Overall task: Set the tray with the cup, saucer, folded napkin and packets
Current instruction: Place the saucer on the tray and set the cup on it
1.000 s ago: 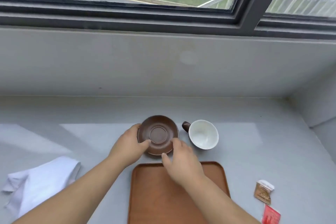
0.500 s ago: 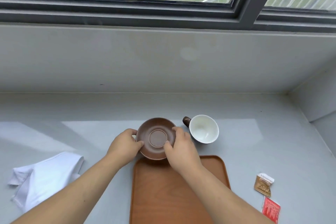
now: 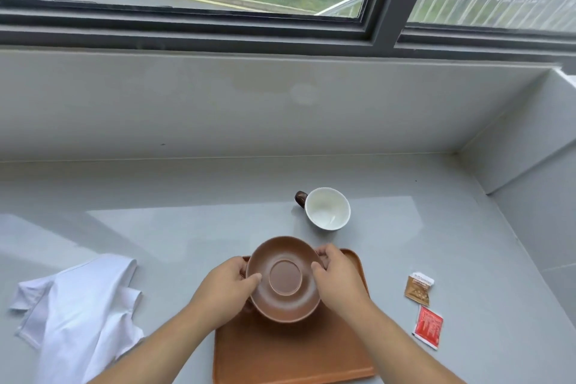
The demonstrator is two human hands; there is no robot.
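Saucer gripped by fingers of both hands over tray; packet print unreadable.

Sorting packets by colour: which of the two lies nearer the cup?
The brown packet; it lies farther up the counter toward the cup than the red packet.

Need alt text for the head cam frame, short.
Both hands, left hand and right hand, hold a brown saucer over an orange tray. White cup, white napkin and two packets lie on the grey counter.
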